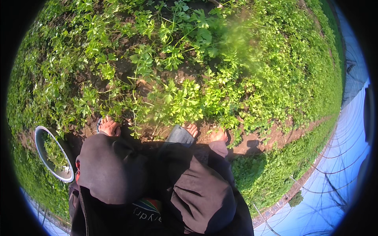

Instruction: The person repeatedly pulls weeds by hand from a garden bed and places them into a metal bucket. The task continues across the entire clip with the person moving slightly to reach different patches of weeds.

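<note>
My left hand (pixel 110 128) is low at the left, at the edge of the leafy green plants, with its fingers bent; whether it grips anything is unclear. My right hand (pixel 218 135) reaches down from a dark sleeve to the plants' edge, its fingertips blurred and partly hidden by leaves. Between the hands, nearer the right one, are the toes of a bare foot (pixel 192 129) below a grey trouser cuff (pixel 179 136). Parsley-like plants (pixel 187 103) spread before me. At far left, a metal-coloured basin (pixel 37 141) with a pale rim holds loose greens (pixel 55 152).
A strip of bare brown soil (pixel 251 141) runs along the plants towards the right. Another bed of low greens (pixel 283 162) lies behind it. Curved hoops (pixel 333 172) and translucent sheeting stand at the right rim. My dark-clothed knees and body fill the lower middle.
</note>
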A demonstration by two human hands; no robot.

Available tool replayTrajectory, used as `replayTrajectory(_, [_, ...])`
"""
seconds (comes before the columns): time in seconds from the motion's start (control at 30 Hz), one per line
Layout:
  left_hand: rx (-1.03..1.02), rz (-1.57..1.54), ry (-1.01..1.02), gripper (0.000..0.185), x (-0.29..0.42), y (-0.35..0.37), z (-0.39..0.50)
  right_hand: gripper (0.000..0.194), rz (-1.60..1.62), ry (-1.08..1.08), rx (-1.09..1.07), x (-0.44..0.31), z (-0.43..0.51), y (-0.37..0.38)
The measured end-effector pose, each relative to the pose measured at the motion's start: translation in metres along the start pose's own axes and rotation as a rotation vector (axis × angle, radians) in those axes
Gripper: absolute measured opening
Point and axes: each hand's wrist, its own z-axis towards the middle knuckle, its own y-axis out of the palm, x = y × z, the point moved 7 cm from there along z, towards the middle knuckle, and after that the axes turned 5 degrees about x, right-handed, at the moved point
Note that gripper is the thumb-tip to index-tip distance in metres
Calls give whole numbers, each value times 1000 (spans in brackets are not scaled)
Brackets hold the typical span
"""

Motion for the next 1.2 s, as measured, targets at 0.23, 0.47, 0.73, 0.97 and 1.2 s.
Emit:
replayTrajectory(0.23, [-162,-62,-163,20,-14,14,-7,28,-20,-14,59,-13,64,-3])
replayTrajectory(0.47, [-162,-24,-137,20,-13,17,-6,25,21,-1,2,-4,17,-1])
replayTrajectory(0.73, [-112,-9,-105,15,-6,4,0,21,92,67,-99,9,-74,0])
replayTrajectory(0.97, [14,21,-36,15,-3,3,-3,19,138,95,-121,11,-95,6])
replayTrajectory(1.2, [-62,9,-80,17,-3,2,2,16,171,80,-81,1,-69,3])
